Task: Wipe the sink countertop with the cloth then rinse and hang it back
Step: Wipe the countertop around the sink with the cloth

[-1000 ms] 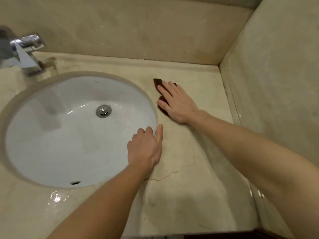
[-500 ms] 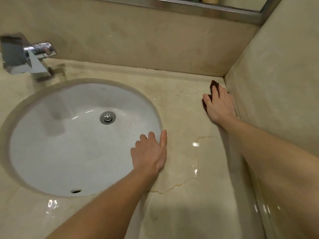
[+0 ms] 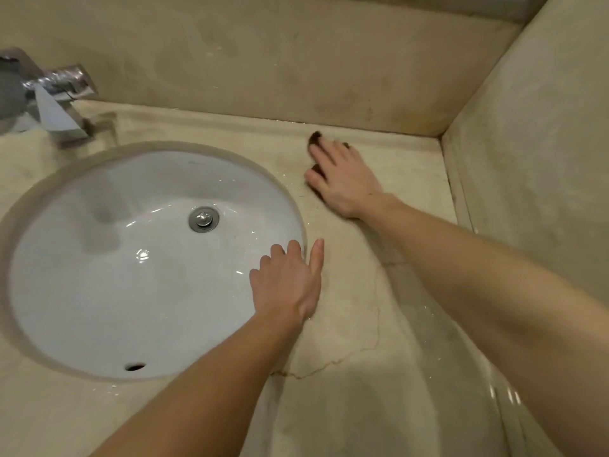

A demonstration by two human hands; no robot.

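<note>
A dark brown cloth [image 3: 315, 137] lies on the beige marble countertop [image 3: 379, 324], to the right of the white oval sink [image 3: 99, 291]. My right hand [image 3: 342, 178] presses flat on the cloth, fingers spread, and hides most of it. Only dark edges show near my fingertips. My left hand [image 3: 290, 282] rests palm down at the sink's right rim, fingers loosely apart and holding nothing.
A chrome faucet [image 3: 49, 100] stands at the back left of the sink. A drain plug [image 3: 203, 219] sits in the basin. Beige walls close off the back and the right side. Water glistens on the counter near the front right.
My right hand has slid the cloth left, from the back right corner by the wall to a spot near the sink's rim. My left hand has stayed in place.
</note>
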